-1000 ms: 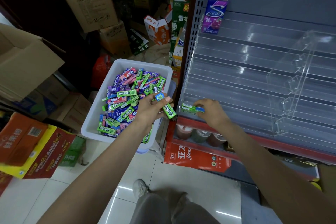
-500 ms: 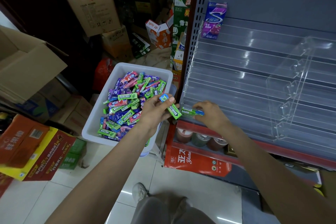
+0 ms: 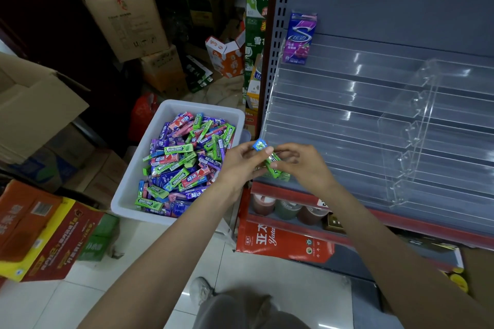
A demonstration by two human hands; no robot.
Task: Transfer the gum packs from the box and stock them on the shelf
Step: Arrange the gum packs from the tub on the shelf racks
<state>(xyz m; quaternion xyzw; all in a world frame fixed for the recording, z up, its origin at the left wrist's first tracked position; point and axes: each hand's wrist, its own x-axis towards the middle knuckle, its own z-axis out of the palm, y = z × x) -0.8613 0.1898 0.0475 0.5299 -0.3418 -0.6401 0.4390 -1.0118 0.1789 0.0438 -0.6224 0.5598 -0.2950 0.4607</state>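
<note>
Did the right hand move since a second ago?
Yes. The right hand came left along the shelf, off the placed pack, to meet the left hand.

Retail shop, stockroom end: a metal display shelf [image 3: 374,104] with clear tiered dividers, stacked cardboard cartons [image 3: 120,8] along the wall, a white box [image 3: 128,195] of gum packs [image 3: 184,157] on the tiled floor.

Single head-worn wide-angle view, looking forward and steeply down from standing height; close above both forearms, white box [image 3: 171,165] lower left, clear tiered shelf [image 3: 361,115] right, floor [image 3: 40,307] and own shoe along bottom edge
</note>
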